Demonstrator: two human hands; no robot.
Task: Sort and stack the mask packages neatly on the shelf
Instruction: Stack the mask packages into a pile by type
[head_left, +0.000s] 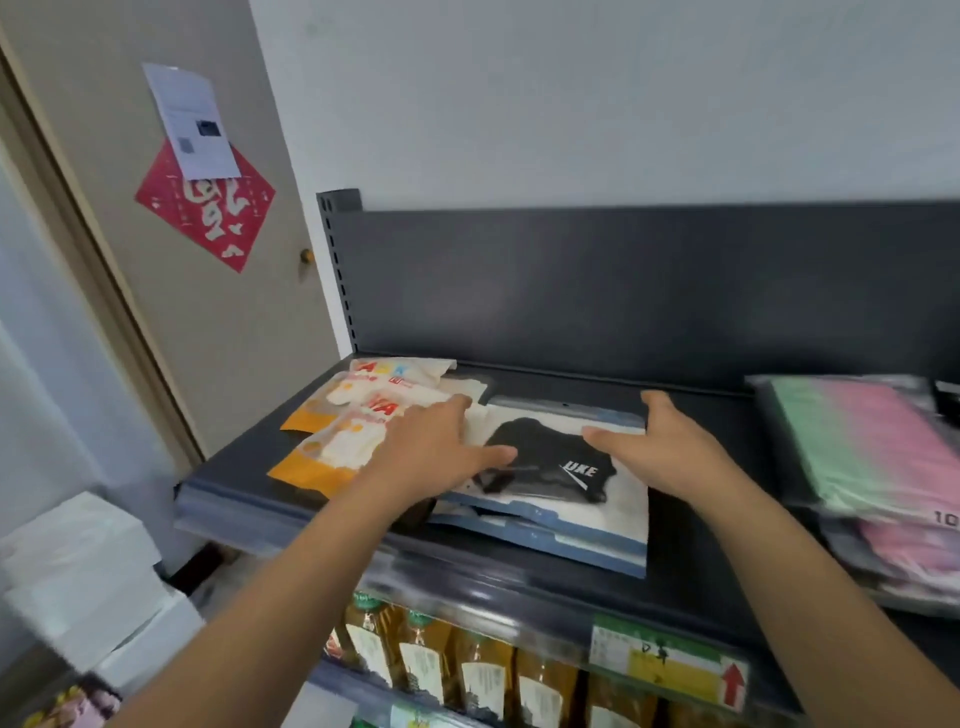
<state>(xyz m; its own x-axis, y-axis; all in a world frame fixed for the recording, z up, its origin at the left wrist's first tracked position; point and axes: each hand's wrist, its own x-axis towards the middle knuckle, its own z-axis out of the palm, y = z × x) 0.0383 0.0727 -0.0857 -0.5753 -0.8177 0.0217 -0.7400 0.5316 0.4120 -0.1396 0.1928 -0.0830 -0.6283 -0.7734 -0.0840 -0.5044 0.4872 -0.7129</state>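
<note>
On the dark grey shelf lies a small stack of white-and-blue packages holding a black mask. My left hand rests flat on the stack's left side, fingers straight. My right hand lies at its right edge, fingers straight along the far side and thumb on top. To the left, several orange-and-white mask packages overlap loosely at the shelf's left end. At the right sits a stack of clear packages with green and pink masks.
The shelf's dark back panel rises behind the packages. Below the shelf stand bottles of yellow liquid and a price tag. White boxes sit at lower left beside a door.
</note>
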